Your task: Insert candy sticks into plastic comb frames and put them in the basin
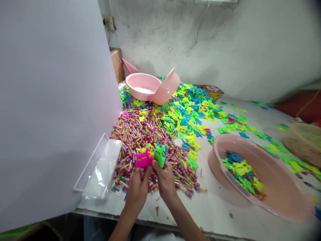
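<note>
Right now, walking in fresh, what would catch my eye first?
A huge spill of neon combs and striped tubes covers the middle of the white table. In front, the left hand holds a pink comb and the right hand a green comb. To the right sits a pink basin holding more combs.

Apparently a hot-pink comb (143, 160) and a lime-green comb (160, 155), beside a pale pink basin (218, 147)

The left hand (136, 190) and right hand (164, 179) are held raised and close together — the fingers (155, 164) curled and pinched — with the left forearm (121, 227) and right forearm (182, 217) angled in from below.
</note>
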A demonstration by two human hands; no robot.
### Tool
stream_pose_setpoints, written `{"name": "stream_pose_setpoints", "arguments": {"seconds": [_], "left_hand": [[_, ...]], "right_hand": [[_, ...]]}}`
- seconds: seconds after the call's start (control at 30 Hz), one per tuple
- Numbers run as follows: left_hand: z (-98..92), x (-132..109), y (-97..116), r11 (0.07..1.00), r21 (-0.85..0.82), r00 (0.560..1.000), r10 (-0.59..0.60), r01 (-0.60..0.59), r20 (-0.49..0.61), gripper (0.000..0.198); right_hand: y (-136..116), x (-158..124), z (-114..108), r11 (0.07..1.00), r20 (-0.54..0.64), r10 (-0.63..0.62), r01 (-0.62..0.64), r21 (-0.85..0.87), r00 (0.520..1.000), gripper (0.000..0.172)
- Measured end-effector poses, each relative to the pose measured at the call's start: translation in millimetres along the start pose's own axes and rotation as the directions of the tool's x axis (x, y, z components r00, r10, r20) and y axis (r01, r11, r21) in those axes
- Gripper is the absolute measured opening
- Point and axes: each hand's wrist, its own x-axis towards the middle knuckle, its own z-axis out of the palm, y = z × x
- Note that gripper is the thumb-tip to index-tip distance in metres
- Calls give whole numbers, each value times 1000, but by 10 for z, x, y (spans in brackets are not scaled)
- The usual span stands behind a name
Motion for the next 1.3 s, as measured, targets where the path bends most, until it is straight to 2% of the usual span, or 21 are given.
{"name": "stream_pose_setpoints", "arguments": {"seconds": [0.1,0.17,0.27,0.4,0.5,0.57,0.7,0.77,0.83,1.03,1.13,1.2,1.3], "left_hand": [[51,37,1,998,62,999,32,-30,-36,38],[108,86,-17,998,62,997,28,-24,-71,33],[202,150,-88,1000,11,995,-19,20,-98,33],[278,151,-199,995,-94,996,-46,39,-71,35],[308,112,-248,985,-167,996,-58,46,-69,34],[328,91,-269,980,-196,994,-62,44,-86,37],[367,74,-309,965,-257,990,-77,44,-121,42],[374,70,-319,963,-265,989,-79,43,-129,41],[371,66,-313,968,-249,989,-73,39,-129,39],[360,18,-263,992,-120,984,6,-27,-177,33],[356,-22,-256,997,-50,975,46,-58,-216,36],[343,-32,-245,997,-29,973,66,-75,-220,36],[307,2,-220,991,22,978,134,-132,-163,35]], "right_hand": [[73,26,39,997,-24,29,-27,75,999,39],[149,63,44,989,2,85,-85,124,996,41],[281,126,-4,978,38,150,-154,142,988,45],[394,195,-123,988,-6,124,-123,96,992,42],[416,223,-183,985,-32,152,-149,86,988,40],[409,230,-200,989,-37,145,-144,35,989,41],[349,218,-210,975,-71,95,-107,-192,993,46],[323,202,-213,962,-73,88,-104,-254,993,46],[320,185,-216,956,-89,68,-91,-278,994,45],[386,214,-216,960,-251,-46,-26,-278,967,43],[389,264,-228,972,-190,-86,41,-229,978,45],[390,275,-240,979,-144,-67,37,-201,987,50],[401,230,-242,987,-135,-33,11,-163,990,50]]}}
